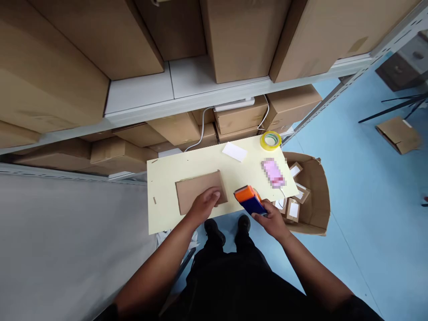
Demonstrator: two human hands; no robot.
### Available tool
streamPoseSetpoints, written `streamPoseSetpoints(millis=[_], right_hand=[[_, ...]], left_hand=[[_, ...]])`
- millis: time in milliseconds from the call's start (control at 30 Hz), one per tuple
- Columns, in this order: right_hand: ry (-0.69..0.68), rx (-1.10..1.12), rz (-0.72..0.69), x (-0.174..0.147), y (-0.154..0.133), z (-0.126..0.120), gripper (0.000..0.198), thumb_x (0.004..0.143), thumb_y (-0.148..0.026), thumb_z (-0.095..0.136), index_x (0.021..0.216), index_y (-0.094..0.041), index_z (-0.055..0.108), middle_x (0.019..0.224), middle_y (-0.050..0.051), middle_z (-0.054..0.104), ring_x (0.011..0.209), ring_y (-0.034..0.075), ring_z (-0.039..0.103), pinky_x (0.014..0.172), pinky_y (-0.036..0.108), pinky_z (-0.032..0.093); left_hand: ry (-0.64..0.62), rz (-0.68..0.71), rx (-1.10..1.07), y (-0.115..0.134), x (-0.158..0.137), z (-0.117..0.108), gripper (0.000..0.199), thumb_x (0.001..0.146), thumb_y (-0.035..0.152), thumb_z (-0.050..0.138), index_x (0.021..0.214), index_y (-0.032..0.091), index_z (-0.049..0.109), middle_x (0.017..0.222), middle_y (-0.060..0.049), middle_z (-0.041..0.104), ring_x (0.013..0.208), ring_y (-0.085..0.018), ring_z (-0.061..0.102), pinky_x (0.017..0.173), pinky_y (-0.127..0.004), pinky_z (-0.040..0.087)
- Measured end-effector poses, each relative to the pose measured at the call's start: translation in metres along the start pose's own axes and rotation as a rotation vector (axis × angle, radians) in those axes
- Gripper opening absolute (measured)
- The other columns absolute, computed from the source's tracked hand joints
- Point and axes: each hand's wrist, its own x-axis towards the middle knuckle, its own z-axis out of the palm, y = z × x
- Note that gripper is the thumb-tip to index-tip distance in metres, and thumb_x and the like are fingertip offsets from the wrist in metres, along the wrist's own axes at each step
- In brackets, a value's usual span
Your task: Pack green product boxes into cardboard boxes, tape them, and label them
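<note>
A flat brown cardboard box (194, 189) lies on the pale yellow tabletop (163, 178). My left hand (204, 204) is on its near right part, fingers curled and thumb on top, steadying it. Just past the table's front edge, my right hand (272, 219) is wrapped round an orange and blue tape dispenser (250, 200), which is tilted with its orange end toward the box. The dispenser is apart from the box. Part of the left fingers is hidden behind the hand.
On the table are a white card (234, 151), a roll of yellow tape (270, 140) and a blurred pink phone-like object (273, 172) with a white cable. At right stands a large carton (314, 196) holding several labelled small boxes. A shelf (190, 104) with cartons overhangs the back.
</note>
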Motion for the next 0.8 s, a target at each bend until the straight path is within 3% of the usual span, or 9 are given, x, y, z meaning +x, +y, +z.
streamPoseSetpoints(millis=[100, 200, 367, 533, 600, 700, 800], right_hand=[[-0.079, 0.058, -0.110, -0.018, -0.019, -0.006, 0.022, 0.086, -0.041, 0.076, 0.092, -0.021, 0.066, 0.093, 0.003, 0.061, 0.086, 0.021, 0.060, 0.080, 0.033, 0.051], [-0.115, 0.082, -0.178, -0.028, -0.031, -0.005, 0.021, 0.086, -0.036, 0.075, 0.101, -0.022, 0.068, 0.098, 0.005, 0.064, 0.090, 0.022, 0.061, 0.081, 0.035, 0.052], [-0.120, 0.055, -0.269, -0.036, -0.040, -0.004, 0.022, 0.084, -0.028, 0.075, 0.104, -0.022, 0.068, 0.097, 0.006, 0.065, 0.090, 0.023, 0.061, 0.079, 0.036, 0.053], [-0.120, 0.045, -0.357, -0.042, -0.050, -0.006, 0.027, 0.083, -0.026, 0.074, 0.109, -0.022, 0.068, 0.098, 0.006, 0.065, 0.090, 0.024, 0.062, 0.077, 0.037, 0.055], [-0.093, 0.026, -0.428, -0.043, -0.054, -0.006, 0.029, 0.082, -0.023, 0.074, 0.110, -0.023, 0.067, 0.097, 0.006, 0.067, 0.091, 0.025, 0.063, 0.079, 0.038, 0.055], [-0.057, -0.016, -0.508, -0.047, -0.057, -0.006, 0.030, 0.081, -0.020, 0.074, 0.110, -0.024, 0.065, 0.095, 0.006, 0.068, 0.093, 0.026, 0.064, 0.081, 0.041, 0.056], [-0.046, -0.052, -0.543, -0.051, -0.056, -0.006, 0.033, 0.080, -0.018, 0.074, 0.111, -0.024, 0.064, 0.098, 0.008, 0.069, 0.097, 0.028, 0.065, 0.082, 0.043, 0.057]], left_hand=[[-0.232, -0.193, -0.288, 0.013, 0.007, 0.013, 0.063, 0.093, 0.070, 0.055, 0.121, 0.016, 0.070, 0.114, -0.014, 0.071, 0.098, -0.024, 0.067, 0.081, -0.036, 0.057], [-0.371, -0.283, -0.399, 0.019, 0.007, 0.024, 0.062, 0.090, 0.071, 0.061, 0.117, 0.016, 0.074, 0.108, -0.012, 0.069, 0.093, -0.021, 0.065, 0.076, -0.032, 0.054], [-0.389, -0.378, -0.514, 0.013, 0.003, 0.041, 0.058, 0.085, 0.070, 0.070, 0.115, 0.020, 0.072, 0.099, -0.005, 0.068, 0.085, -0.016, 0.063, 0.073, -0.026, 0.048], [-0.484, -0.480, -0.571, 0.005, -0.001, 0.057, 0.058, 0.080, 0.068, 0.076, 0.106, 0.016, 0.073, 0.096, -0.007, 0.071, 0.086, -0.020, 0.066, 0.075, -0.029, 0.047], [-0.452, -0.432, -0.579, 0.005, -0.002, 0.059, 0.053, 0.077, 0.060, 0.082, 0.104, 0.015, 0.072, 0.093, -0.007, 0.071, 0.084, -0.019, 0.066, 0.073, -0.029, 0.047], [-0.300, -0.336, -0.579, 0.009, -0.003, 0.058, 0.047, 0.071, 0.047, 0.090, 0.101, 0.016, 0.070, 0.089, -0.004, 0.070, 0.077, -0.015, 0.064, 0.070, -0.026, 0.046], [-0.213, -0.318, -0.560, 0.014, 0.000, 0.055, 0.047, 0.070, 0.047, 0.090, 0.100, 0.017, 0.068, 0.093, -0.005, 0.071, 0.075, -0.013, 0.064, 0.068, -0.025, 0.047]])
